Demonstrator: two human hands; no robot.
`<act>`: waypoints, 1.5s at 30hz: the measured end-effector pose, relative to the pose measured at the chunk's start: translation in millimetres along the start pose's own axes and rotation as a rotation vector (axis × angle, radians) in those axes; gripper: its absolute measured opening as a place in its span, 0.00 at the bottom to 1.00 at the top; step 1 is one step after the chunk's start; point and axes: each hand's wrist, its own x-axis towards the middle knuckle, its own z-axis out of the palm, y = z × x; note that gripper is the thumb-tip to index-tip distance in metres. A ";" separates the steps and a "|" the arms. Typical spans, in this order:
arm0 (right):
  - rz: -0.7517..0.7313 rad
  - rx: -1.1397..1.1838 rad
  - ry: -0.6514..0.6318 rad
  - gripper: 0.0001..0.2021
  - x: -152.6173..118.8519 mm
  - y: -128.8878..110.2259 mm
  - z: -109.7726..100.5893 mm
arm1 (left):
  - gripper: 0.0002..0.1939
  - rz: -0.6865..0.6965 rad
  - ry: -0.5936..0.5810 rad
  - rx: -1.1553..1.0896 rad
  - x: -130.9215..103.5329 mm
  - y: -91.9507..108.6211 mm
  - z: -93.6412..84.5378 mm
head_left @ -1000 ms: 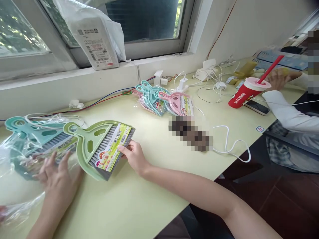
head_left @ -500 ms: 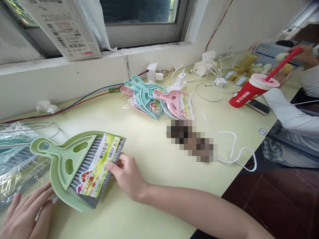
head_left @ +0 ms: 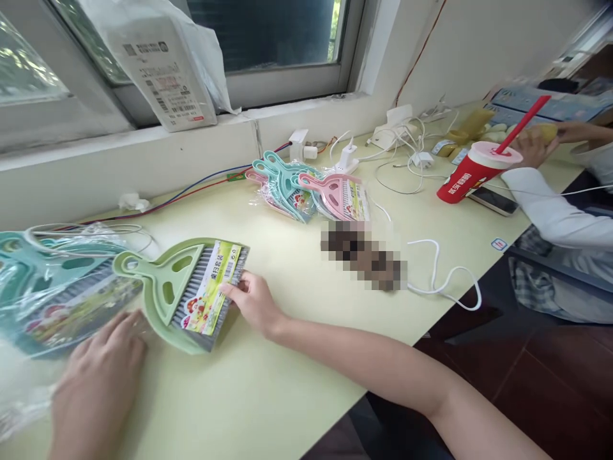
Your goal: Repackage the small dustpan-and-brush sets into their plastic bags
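Green dustpan (head_left: 157, 321), grey bristles (head_left: 195, 281)

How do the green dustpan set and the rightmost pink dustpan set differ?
The green dustpan set is pinched by the right hand; the rightmost pink dustpan set lies untouched. The green set is nearer; the pink set sits farther back. Both have looped handles and printed labels.

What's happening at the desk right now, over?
Right hand: grip on green dustpan set, at the bristle side. Left hand: beside wrapped teal set. Teal set lies close to the green handle.
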 end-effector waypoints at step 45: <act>-0.158 -0.071 -0.169 0.13 -16.1 -7.7 -1.2 | 0.34 0.522 0.384 -0.307 3.5 23.8 -7.8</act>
